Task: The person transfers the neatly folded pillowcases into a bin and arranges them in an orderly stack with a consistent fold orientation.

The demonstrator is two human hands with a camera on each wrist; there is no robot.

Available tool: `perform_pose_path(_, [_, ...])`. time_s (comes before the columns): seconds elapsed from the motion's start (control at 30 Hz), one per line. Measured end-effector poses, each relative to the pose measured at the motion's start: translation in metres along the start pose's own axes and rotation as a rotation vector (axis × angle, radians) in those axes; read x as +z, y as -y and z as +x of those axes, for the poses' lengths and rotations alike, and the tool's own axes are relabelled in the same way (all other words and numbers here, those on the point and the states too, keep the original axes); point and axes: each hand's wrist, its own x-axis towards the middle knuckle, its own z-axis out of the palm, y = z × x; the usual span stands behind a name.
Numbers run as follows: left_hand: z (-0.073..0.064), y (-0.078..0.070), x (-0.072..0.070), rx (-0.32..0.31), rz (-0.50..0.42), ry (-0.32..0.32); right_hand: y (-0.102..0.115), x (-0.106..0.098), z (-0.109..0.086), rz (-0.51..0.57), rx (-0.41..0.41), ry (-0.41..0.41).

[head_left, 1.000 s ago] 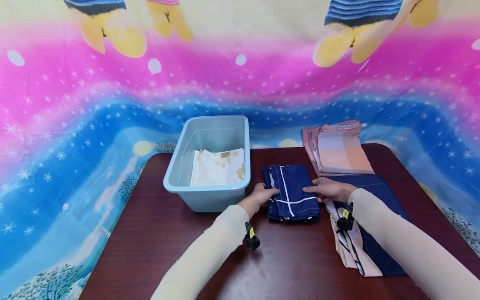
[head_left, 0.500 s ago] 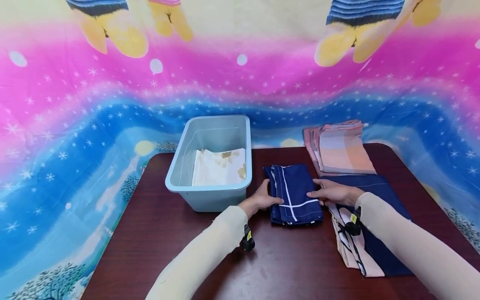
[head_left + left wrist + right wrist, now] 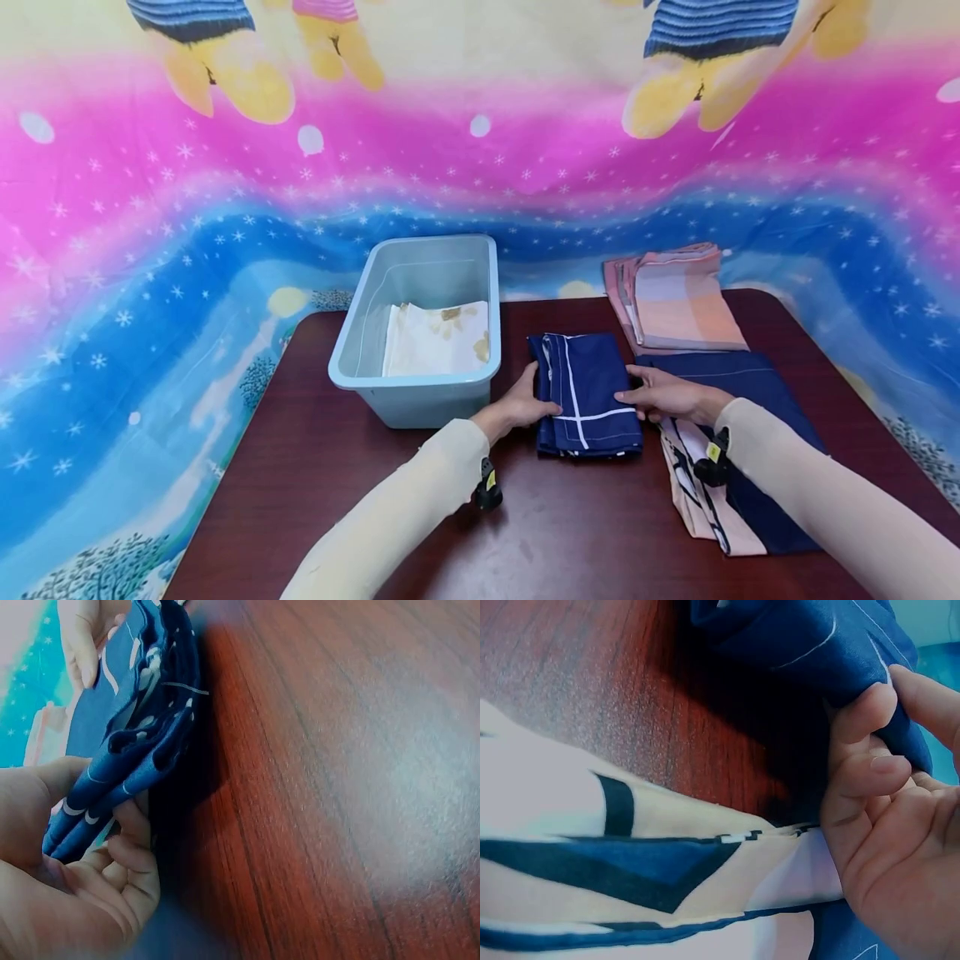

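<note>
A folded navy cloth (image 3: 592, 379) with white lines sits near the middle of the table, a thick stack of layers. My left hand (image 3: 525, 400) grips its left edge. In the left wrist view, that hand's thumb lies over the layers and its fingers (image 3: 133, 825) curl beneath them. At the opposite edge my right hand (image 3: 671, 393) pinches the same folded cloth (image 3: 817, 652), thumb on top and fingers underneath. Just under the right wrist lies a larger navy and peach cloth (image 3: 780, 467); its patterned peach part (image 3: 697, 885) fills the lower right wrist view.
Left of the folded cloth stands a pale blue-green plastic bin (image 3: 420, 400) holding a folded white cloth (image 3: 435, 342) with brownish marks. At the back right lies a folded pink and peach checked cloth (image 3: 682, 300). A printed curtain (image 3: 480, 167) hangs behind the dark red-brown table (image 3: 300, 467).
Both hands have shifted slightly toward the table's near side, and the folded navy cloth has come a little that way with them. The bin and other cloths stay put.
</note>
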Motion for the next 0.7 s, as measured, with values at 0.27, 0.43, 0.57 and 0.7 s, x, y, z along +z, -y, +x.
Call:
perform_pose_path(0.27, [-0.005,0.001,0.002,0.008,-0.029,-0.009,0.002,0.003,-0.008,0.036,-0.03,0.0])
perform_pose_path(0.43, [-0.01,0.001,0.002,0.011,-0.019,-0.025,0.004,0.006,-0.014,0.02,-0.033,-0.014])
perform_pose_path(0.57, [-0.014,-0.002,0.002,0.014,-0.042,-0.033,0.009,0.008,-0.018,-0.008,-0.046,-0.039])
perform_pose_path(0.7, [-0.017,-0.006,0.001,0.029,-0.05,-0.035,0.015,0.01,-0.023,-0.013,-0.054,-0.053])
